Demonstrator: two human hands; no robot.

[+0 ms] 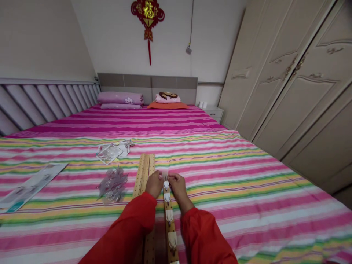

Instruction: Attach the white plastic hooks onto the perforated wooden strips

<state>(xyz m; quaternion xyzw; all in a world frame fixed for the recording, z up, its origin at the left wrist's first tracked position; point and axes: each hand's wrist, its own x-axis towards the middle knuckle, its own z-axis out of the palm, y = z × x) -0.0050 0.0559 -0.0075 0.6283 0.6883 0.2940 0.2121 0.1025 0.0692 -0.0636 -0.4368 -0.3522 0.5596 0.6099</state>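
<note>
My left hand (pixel 154 184) and my right hand (pixel 177 187) meet above the far end of a narrow wooden strip (pixel 170 227) that carries a row of white adhesive hooks (pixel 169 216). Between their fingertips they pinch a small translucent piece (pixel 165 173), too small to identify. Just left of the strip lies a perforated wooden board (pixel 143 176), partly hidden by my left hand and sleeve. Red sleeves cover both forearms. A heap of clear plastic hooks (pixel 112 185) lies left of the board.
All of this lies on a bed with a striped pink cover (pixel 220 190). Clear plastic packets (pixel 111 152) lie further up, and a long printed card (pixel 33 187) lies at left. Pillows stand at the headboard (pixel 147 83), and a wardrobe (pixel 288 73) runs along the right.
</note>
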